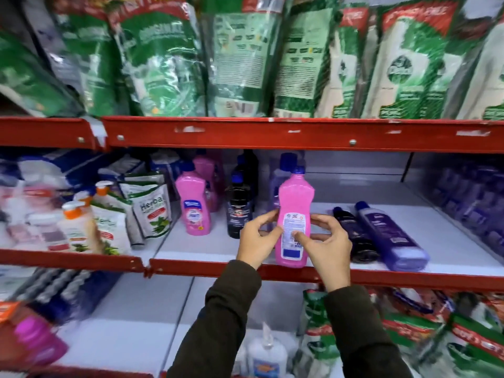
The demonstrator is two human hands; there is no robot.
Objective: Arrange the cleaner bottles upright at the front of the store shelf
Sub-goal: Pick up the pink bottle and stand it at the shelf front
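Note:
A pink cleaner bottle [296,203] with a blue cap stands upright at the front edge of the white middle shelf [218,246], its back label toward me. My left hand [257,238] touches its left side and my right hand [328,241] grips its right side with thumb and fingers. Another pink bottle [193,205] and a black bottle [238,211] stand upright to the left. To the right a black bottle [354,236] and a purple bottle [390,236] lie on their sides. A purple bottle [282,175] stands behind the held one.
Red shelf rails [272,133] frame the shelves. Green refill pouches [163,64] fill the top shelf. Herbal pouches [152,211] and pump bottles [76,225] crowd the left. Purple bottles [469,195] line the right. Below are more pouches and a clear bottle [266,353].

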